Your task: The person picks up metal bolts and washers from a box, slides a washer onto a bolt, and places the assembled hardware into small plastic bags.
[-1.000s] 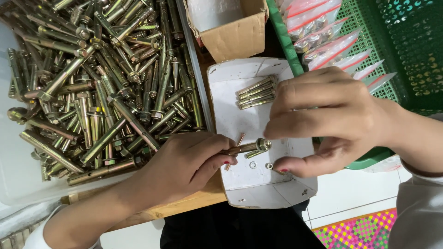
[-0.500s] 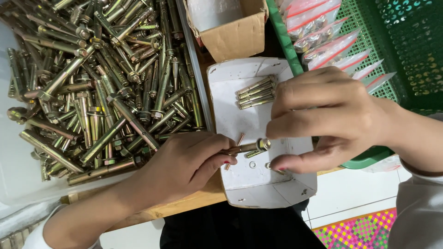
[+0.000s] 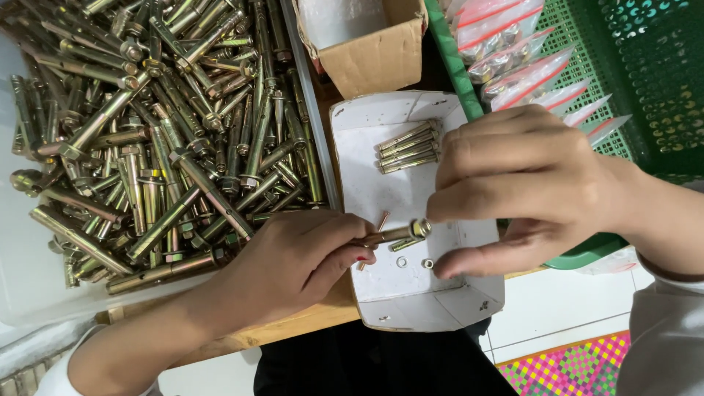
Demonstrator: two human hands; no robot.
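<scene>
My left hand (image 3: 293, 260) grips a brass-coloured anchor bolt (image 3: 396, 233) by its shaft, the nut end pointing right over a white cardboard tray (image 3: 411, 293). My right hand (image 3: 524, 187) hovers just right of the bolt's end, index finger close to the nut, thumb resting low on the tray beside a small nut (image 3: 427, 263) and a washer (image 3: 402, 262). Nothing shows between those fingers. Several assembled bolts (image 3: 408, 147) lie side by side at the far end of the tray.
A clear bin (image 3: 22, 286) at left holds a large heap of anchor bolts (image 3: 154, 125). A brown cardboard box (image 3: 367, 51) stands behind the tray. A green mesh basket (image 3: 645, 81) at right holds clear bags (image 3: 513, 66) of parts. The wooden table edge (image 3: 293, 330) runs below.
My right thumb has shifted slightly along the tray floor beside the small nut. The left hand and its bolt have stayed in place.
</scene>
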